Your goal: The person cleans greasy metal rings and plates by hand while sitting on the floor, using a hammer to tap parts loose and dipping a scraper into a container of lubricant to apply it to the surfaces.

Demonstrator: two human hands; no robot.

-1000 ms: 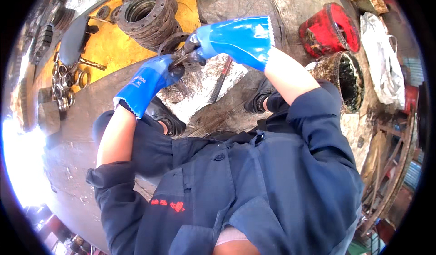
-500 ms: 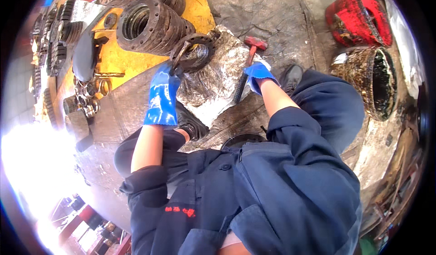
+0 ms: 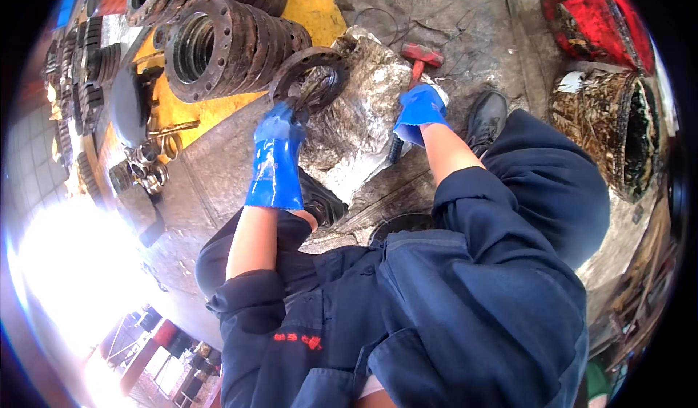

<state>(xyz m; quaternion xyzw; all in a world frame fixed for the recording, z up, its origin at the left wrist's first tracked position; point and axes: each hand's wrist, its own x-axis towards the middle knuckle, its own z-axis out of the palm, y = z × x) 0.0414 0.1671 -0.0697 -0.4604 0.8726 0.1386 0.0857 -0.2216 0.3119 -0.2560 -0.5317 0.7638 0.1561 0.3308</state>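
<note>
My left hand point(image 3: 278, 126), in a long blue glove, is closed on the near edge of a dark, greasy flange ring point(image 3: 337, 75). The ring stands tilted at the left side of a crumpled, grimy pale sack point(image 3: 363, 128). Inside its opening something shows that I cannot make out. My gloved right hand point(image 3: 422, 110) is wrapped round the handle of a hammer with a red head point(image 3: 423, 54). Its head points away from me, over the sack's far right edge, and the dark grip end comes out below my hand.
Rusty flange rings point(image 3: 240, 45) lie stacked beyond my left hand, partly over a yellow sheet point(image 3: 311, 1). Shiny metal rings point(image 3: 149, 164) sit farther left. A red bucket point(image 3: 589, 23) and a grease-caked bucket point(image 3: 589, 121) stand on the right. My shoes flank the sack.
The whole view has shifted slightly, with the buckets farther right. My left hand still grips the flange ring and my right hand the hammer; the ring's tilt looks slightly different.
</note>
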